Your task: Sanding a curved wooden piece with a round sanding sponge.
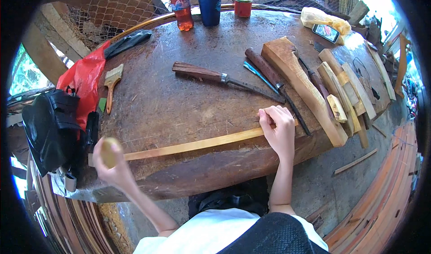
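A long, thin, pale wood strip (195,147) lies along the near part of a brown wooden worktable (151,95). Around a rounded, yellowish-brown object (110,152) my left hand (112,168) is closed, above the strip's left end; motion blur hides what kind of object it is. My right hand (279,127) is over the strip near its right end, with fingers curled and thumb against the index finger. Whether it pinches anything cannot be told. Just beyond it are two wood-handled rasps or files (198,71), (264,65) and a blue pen (259,75).
Shaped wood pieces (299,89) lie on the right. A paintbrush (112,80), red plastic bag (86,82) and black bag (50,129) are at left. Along the far edge stand a bottle (181,9), blue tumbler (209,6) and red can (242,8); a phone (326,33) leans far right.
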`<control>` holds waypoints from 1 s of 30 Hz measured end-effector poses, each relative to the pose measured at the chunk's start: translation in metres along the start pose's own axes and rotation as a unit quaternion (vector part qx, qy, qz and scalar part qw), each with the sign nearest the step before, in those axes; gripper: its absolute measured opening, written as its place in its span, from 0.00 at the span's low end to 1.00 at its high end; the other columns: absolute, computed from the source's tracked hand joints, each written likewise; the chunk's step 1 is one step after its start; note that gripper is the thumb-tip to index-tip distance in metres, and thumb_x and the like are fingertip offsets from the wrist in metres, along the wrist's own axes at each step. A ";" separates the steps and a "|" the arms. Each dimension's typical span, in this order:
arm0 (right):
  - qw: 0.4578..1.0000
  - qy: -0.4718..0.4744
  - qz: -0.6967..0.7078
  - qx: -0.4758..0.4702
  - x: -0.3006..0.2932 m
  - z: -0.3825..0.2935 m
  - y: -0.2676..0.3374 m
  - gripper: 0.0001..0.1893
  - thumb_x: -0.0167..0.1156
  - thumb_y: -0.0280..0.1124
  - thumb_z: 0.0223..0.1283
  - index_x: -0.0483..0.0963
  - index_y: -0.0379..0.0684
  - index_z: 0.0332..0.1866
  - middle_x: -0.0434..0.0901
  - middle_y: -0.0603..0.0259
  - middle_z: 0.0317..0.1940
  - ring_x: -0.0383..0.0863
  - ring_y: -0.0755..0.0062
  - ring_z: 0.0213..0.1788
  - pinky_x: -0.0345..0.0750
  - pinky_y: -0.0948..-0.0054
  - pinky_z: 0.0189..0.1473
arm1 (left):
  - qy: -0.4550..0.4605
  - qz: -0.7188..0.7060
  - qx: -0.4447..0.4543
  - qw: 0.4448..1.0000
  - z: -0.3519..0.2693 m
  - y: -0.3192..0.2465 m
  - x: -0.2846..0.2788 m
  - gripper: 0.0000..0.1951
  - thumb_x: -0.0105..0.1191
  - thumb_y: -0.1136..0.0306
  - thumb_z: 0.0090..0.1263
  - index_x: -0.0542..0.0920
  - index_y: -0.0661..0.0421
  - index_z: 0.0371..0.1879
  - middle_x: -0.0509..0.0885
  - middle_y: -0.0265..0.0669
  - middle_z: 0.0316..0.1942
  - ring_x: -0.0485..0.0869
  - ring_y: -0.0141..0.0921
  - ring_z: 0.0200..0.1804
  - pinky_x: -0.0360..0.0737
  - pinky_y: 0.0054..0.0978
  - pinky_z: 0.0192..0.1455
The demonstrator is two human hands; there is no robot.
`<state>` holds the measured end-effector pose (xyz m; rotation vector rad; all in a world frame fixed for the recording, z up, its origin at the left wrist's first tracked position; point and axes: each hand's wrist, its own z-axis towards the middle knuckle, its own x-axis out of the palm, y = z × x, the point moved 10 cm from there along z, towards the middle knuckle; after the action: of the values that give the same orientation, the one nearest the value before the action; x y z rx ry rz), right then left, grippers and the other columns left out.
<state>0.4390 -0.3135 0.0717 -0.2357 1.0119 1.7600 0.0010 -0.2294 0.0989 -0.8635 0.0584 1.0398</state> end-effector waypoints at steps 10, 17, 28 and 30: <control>1.000 -0.001 -0.001 0.026 -0.001 -0.002 -0.005 0.08 0.62 0.29 0.63 0.77 0.38 0.28 0.76 0.59 0.21 0.75 0.61 0.26 0.70 0.63 0.35 | 0.361 -0.245 0.198 0.878 -0.137 -0.233 0.117 0.20 0.68 0.67 0.55 0.85 0.49 0.49 0.82 0.33 0.56 0.78 0.36 0.64 0.36 0.67 0.78; 0.999 -0.005 0.031 0.008 -0.008 -0.001 -0.006 0.10 0.62 0.28 0.64 0.76 0.39 0.27 0.73 0.62 0.19 0.72 0.64 0.24 0.67 0.66 0.34 | 0.329 -0.071 0.144 0.931 -0.104 -0.145 0.103 0.19 0.64 0.64 0.57 0.85 0.47 0.49 0.82 0.35 0.56 0.80 0.37 0.62 0.31 0.69 0.78; 0.999 -0.027 0.022 -0.005 -0.007 -0.001 0.000 0.11 0.62 0.28 0.64 0.74 0.40 0.25 0.68 0.64 0.17 0.70 0.67 0.22 0.66 0.66 0.32 | -0.006 0.026 0.054 0.998 -0.005 0.028 -0.021 0.18 0.64 0.71 0.64 0.84 0.56 0.54 0.85 0.38 0.55 0.82 0.37 0.60 0.75 0.38 0.69; 1.000 -0.012 -0.011 -0.008 -0.003 0.000 0.002 0.11 0.62 0.28 0.64 0.74 0.41 0.25 0.68 0.64 0.17 0.70 0.66 0.22 0.67 0.65 0.33 | -0.019 0.003 0.053 0.998 -0.013 0.012 -0.017 0.17 0.64 0.70 0.65 0.84 0.55 0.53 0.85 0.37 0.56 0.81 0.35 0.60 0.76 0.38 0.68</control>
<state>0.4386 -0.3161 0.0741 -0.2338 0.9754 1.7471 -0.0130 -0.2475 0.0901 -0.7463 0.0827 1.0487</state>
